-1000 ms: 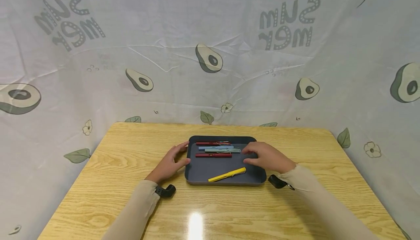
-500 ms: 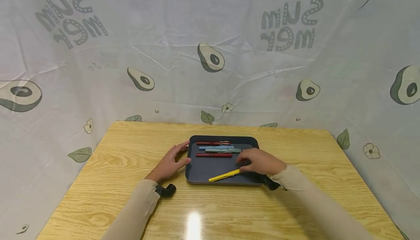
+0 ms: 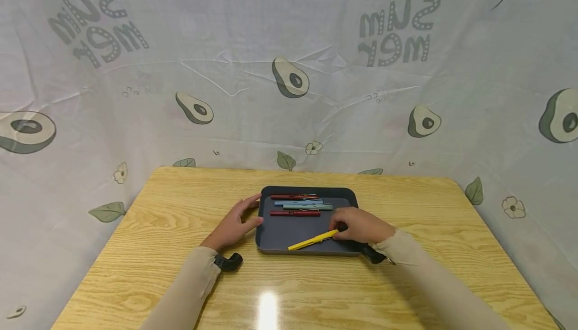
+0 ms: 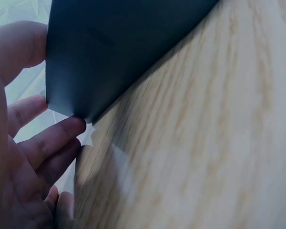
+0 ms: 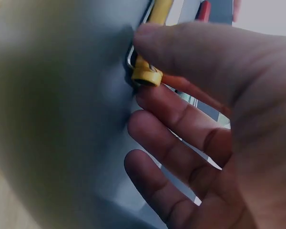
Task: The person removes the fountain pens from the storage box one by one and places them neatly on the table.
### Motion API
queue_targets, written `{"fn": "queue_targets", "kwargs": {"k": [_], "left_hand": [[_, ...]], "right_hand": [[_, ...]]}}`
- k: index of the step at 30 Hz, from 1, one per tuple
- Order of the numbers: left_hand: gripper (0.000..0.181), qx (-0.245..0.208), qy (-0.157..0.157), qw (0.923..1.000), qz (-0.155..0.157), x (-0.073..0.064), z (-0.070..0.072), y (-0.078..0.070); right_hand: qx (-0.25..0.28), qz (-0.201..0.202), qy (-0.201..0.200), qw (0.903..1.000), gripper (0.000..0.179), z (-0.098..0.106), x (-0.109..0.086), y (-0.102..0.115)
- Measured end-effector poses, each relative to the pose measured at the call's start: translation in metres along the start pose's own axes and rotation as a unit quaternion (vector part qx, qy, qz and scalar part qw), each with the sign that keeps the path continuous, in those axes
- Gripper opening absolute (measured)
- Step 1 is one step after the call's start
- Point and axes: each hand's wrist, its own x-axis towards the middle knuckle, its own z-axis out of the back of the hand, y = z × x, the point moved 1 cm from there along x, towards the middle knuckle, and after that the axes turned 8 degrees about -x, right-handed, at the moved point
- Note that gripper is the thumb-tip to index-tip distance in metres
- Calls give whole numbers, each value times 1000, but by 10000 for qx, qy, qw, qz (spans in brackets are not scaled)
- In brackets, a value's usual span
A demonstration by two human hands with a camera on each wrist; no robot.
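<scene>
Right hand [image 3: 358, 224] pinches the clip end of a slim yellow pen [image 3: 311, 240] between thumb and fingertips; in the right wrist view the other fingers are loosely bent. Yellow pen is in the near right part of a dark grey rectangular tray with rounded corners [image 3: 280, 229], slanted, held end toward the right and farther from the person. Can't tell whether the held end is lifted off the tray floor. Pen has a wire clip [image 5: 132, 55] along its side.

Left hand [image 3: 232, 224] is spread wide, holding no pen, thumb and fingertips touching the tray's left side.

Four more pens lie roughly parallel in the far half, far to near: glossy dark red pen with a clip [image 3: 289, 197], light blue pen [image 3: 291, 203], pale green pen [image 3: 300, 207], second dark red pen [image 3: 293, 213]. Yellow pen is apart from them.

Tray sits on a light wood-grain table [image 3: 135, 250]. Behind: whitish cloth with avocado prints [image 3: 235, 34]. Beige sleeves [image 3: 185, 290], black wrist devices [image 3: 229, 262].
</scene>
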Motion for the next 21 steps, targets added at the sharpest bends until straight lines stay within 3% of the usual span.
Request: {"fn": "queue_targets", "kwargs": {"k": [10, 21], "left_hand": [[71, 41, 2, 10000, 43, 1, 0, 0], [71, -21, -18, 10000, 96, 0, 2, -2]], "right_hand": [[233, 51, -85, 9997, 7, -1, -2, 0], [98, 134, -95, 9998, 4, 0, -2, 1]]}}
